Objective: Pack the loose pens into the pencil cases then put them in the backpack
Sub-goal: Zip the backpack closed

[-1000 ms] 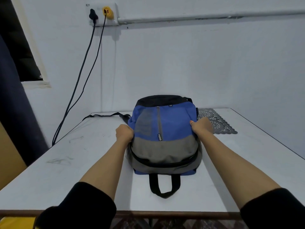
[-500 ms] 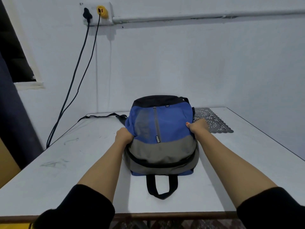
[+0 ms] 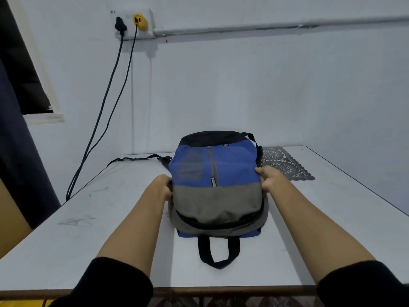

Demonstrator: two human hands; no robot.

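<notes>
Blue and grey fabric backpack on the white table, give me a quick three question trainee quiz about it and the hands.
1. True or false: the left hand and right hand each grip a side of the blue and grey fabric backpack.
2. What lies on the white table just beyond the right hand? A: dark lace mat; B: pencil case; C: notebook.
3. Fill in: the backpack's black carry loop points toward the ____.
Key: 1 true; 2 A; 3 person.
</notes>
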